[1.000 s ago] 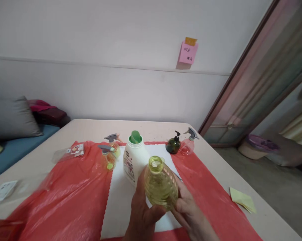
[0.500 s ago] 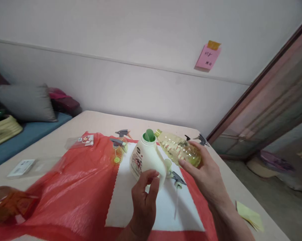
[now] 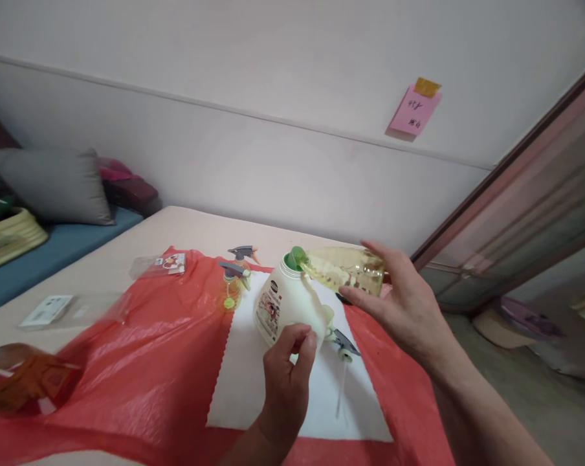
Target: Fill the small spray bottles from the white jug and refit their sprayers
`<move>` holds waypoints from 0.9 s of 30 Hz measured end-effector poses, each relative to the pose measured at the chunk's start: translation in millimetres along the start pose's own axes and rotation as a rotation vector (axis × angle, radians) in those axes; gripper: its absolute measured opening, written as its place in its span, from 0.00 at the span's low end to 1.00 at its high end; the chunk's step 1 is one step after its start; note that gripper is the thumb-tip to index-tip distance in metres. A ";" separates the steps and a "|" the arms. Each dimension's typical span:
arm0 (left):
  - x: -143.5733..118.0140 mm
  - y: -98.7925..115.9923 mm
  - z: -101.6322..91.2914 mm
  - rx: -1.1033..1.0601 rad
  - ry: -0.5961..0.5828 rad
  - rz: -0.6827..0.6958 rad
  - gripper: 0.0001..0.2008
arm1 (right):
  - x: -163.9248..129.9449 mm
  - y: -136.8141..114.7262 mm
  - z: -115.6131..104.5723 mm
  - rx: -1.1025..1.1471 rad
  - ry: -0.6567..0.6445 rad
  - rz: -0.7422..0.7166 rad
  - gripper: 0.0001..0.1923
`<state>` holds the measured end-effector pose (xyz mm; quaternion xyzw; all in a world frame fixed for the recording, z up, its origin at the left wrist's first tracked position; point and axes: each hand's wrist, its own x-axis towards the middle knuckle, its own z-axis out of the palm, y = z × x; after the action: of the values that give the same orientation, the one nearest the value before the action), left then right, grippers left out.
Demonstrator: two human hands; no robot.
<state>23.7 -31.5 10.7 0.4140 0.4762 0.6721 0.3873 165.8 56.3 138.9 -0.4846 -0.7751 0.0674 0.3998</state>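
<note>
Clearly, the yellow bottle point(image 3: 336, 266) lies right of centre frame, near-level, its long axis running leftward from the right hand point(image 3: 409, 304), whose grip spans its base. Its neck is at the green spout point(image 3: 296, 257) of the white jug point(image 3: 290, 301); contact unconfirmed. The left hand point(image 3: 286, 378), fingers curled, is farther off, lower centre, at the jug; whether holding it, cannot tell.

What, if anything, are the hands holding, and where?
Right hand: the transparent yellow bottle, by its base end. Left hand: at the white jug; whether it grips cannot be told.
</note>
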 end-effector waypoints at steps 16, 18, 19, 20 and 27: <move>6.6 -2.5 -4.3 0.024 0.029 0.008 0.12 | 56.7 -35.8 16.0 0.169 0.132 -0.009 0.38; 7.5 -3.4 -4.3 0.022 0.029 0.005 0.12 | 63.0 -38.0 18.7 0.176 0.140 -0.011 0.37; 7.9 -3.7 -4.2 0.019 0.029 0.003 0.12 | 65.7 -39.0 20.0 0.175 0.142 -0.014 0.37; 8.4 -4.0 -4.1 0.016 0.029 0.001 0.12 | 68.1 -39.9 21.2 0.173 0.143 -0.021 0.36; 9.2 -3.9 -5.4 0.019 0.023 -0.010 0.12 | 75.3 -41.0 27.8 0.198 0.159 -0.052 0.35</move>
<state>15.9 -23.8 7.6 0.4074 0.4890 0.6705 0.3812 102.3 103.4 182.2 -0.4262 -0.7430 0.0944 0.5073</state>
